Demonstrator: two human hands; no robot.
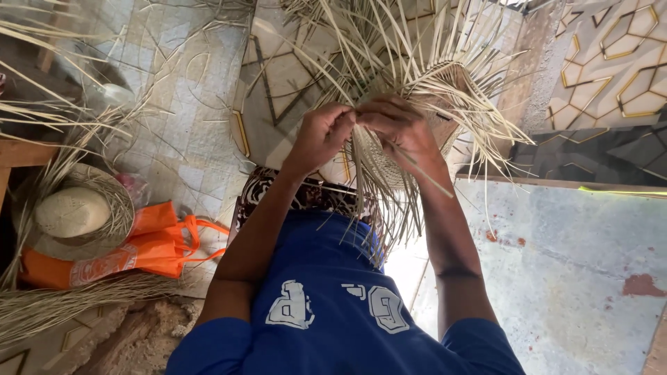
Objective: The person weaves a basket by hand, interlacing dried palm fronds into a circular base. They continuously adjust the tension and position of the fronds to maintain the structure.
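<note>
Both hands work at the middle of a half-woven pale straw hat [389,156] held above the lap, its loose straw strips [431,62] fanning outward. The left hand [321,135] is curled, fingers pinching strips at the woven edge; the right hand [403,128] touches it, pinching strips too. On the left, a finished pale straw hat [73,215] rests on an orange fabric bag [156,243].
</note>
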